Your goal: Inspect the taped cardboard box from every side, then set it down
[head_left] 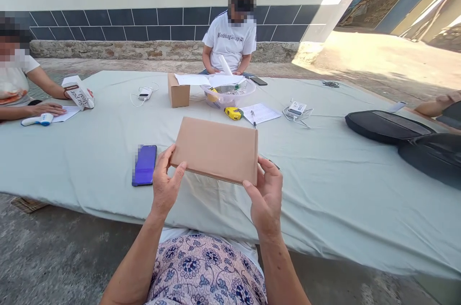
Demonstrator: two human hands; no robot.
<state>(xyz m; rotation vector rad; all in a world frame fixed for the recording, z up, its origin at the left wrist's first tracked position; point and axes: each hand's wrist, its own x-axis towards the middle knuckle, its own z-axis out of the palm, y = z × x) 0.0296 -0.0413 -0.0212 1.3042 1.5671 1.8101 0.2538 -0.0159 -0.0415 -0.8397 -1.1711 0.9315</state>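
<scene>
I hold a flat brown cardboard box [216, 149] up in front of me with both hands, above a pale green cloth [324, 185] spread on the ground. My left hand [164, 185] grips its near left corner, fingers curled round the edge. My right hand [265, 194] grips its near right corner the same way. A phone with a purple screen [144, 164] lies on the cloth just left of my left hand.
Across the cloth a person in a white shirt [230, 41] sits behind a small brown box [177, 91], a clear plastic bowl [227, 93], papers, a yellow tape measure [233, 113] and a pen. At left another person holds a packet [78, 93]. Black cases [389, 126] lie right.
</scene>
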